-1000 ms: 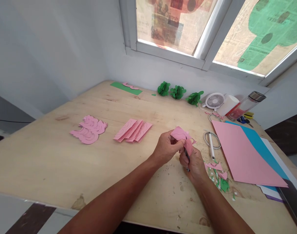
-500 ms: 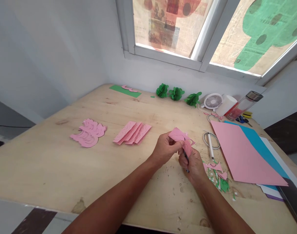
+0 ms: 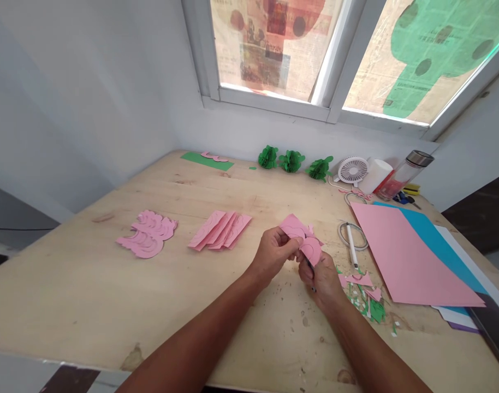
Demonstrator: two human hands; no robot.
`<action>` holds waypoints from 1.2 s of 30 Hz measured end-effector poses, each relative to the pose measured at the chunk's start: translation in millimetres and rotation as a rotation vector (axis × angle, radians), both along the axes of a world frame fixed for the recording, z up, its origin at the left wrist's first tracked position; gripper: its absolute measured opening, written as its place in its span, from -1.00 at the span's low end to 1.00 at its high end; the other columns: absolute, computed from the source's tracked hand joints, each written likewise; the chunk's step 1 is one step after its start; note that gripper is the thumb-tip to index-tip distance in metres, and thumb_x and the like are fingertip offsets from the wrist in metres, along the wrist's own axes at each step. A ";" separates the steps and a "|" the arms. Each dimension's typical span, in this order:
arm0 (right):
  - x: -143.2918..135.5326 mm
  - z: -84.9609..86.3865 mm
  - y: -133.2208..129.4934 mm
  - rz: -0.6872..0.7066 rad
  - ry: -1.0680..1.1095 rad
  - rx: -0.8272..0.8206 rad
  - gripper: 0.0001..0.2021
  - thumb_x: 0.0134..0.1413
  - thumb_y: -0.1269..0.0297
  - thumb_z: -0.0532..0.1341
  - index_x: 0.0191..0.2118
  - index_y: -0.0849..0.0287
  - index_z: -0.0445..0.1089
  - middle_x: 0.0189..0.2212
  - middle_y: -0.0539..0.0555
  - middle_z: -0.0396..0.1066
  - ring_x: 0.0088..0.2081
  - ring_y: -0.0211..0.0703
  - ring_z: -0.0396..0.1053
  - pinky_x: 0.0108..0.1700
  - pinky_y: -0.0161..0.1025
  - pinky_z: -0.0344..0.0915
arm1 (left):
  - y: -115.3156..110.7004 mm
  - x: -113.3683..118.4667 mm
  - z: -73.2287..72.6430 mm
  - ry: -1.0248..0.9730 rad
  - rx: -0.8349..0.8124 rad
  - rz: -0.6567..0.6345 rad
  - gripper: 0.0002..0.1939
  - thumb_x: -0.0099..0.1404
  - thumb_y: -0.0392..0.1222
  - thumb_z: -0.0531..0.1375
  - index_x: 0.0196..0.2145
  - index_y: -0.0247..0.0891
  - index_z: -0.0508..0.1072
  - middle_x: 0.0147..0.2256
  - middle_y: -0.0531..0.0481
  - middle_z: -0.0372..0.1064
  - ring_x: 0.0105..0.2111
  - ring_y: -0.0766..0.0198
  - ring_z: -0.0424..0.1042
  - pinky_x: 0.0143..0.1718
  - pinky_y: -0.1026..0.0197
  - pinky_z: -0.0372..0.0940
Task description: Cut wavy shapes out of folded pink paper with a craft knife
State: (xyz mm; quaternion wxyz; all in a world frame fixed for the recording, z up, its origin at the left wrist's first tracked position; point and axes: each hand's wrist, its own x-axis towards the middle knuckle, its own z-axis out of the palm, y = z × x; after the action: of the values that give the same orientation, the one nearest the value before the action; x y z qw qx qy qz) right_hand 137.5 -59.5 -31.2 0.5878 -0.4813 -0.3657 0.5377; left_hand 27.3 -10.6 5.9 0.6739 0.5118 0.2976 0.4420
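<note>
Our surface is a pale wooden tabletop (image 3: 89,305), knotted and stained; we take its far edge as twelve. At nine we have scalloped pink cut-outs (image 3: 147,234), and close in at ten, overlapping folded pink strips (image 3: 220,231). A flat green strip (image 3: 202,161) lies at eleven. Green paper puffs (image 3: 291,162) line up from twelve to one; a white fan (image 3: 353,170) and a bottle (image 3: 402,177) sit near two. At three we see a white pen (image 3: 351,245) and a fanned stack of sheets (image 3: 413,256), pink uppermost; towards four, pink and green scraps (image 3: 376,311).
</note>
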 end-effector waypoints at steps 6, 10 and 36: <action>0.0 -0.1 -1.4 0.007 0.012 -0.004 -0.66 0.02 0.03 0.15 -0.55 0.22 0.27 -0.81 -0.17 -0.02 -0.73 -0.42 -0.18 -0.68 -0.37 -0.26 | 1.6 -0.6 -0.7 0.033 -0.007 -0.022 -0.87 0.02 -0.22 0.19 -0.58 -0.32 0.35 -0.69 0.08 0.25 -0.65 0.40 0.22 -0.58 0.30 0.09; 0.1 -0.9 -1.4 0.011 0.025 0.002 -0.65 0.02 0.03 0.15 -0.56 0.22 0.26 -0.81 -0.17 -0.02 -0.73 -0.43 -0.18 -0.67 -0.37 -0.25 | 1.2 -1.1 -1.1 0.047 -0.006 -0.028 -0.86 0.02 -0.20 0.19 -0.57 -0.32 0.35 -0.69 0.08 0.25 -0.65 0.40 0.22 -0.58 0.31 0.10; -1.9 2.6 -2.5 -0.010 -0.029 -0.040 -0.64 0.03 0.00 0.14 -0.56 0.21 0.26 -0.83 -0.18 -0.08 -0.74 -0.42 -0.24 -0.66 -0.34 -0.33 | 1.5 -0.8 -2.2 0.060 -0.018 0.012 -0.83 0.06 -0.17 0.19 -0.44 -0.35 0.44 -0.63 0.06 0.27 -0.65 0.42 0.19 -0.59 0.31 0.10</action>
State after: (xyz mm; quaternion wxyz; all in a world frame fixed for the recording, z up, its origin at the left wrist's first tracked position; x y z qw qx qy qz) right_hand 135.5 -62.0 -28.7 0.5755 -0.5024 -0.3610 0.5349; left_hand 26.4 -9.1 3.7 0.6668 0.5169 0.3244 0.4278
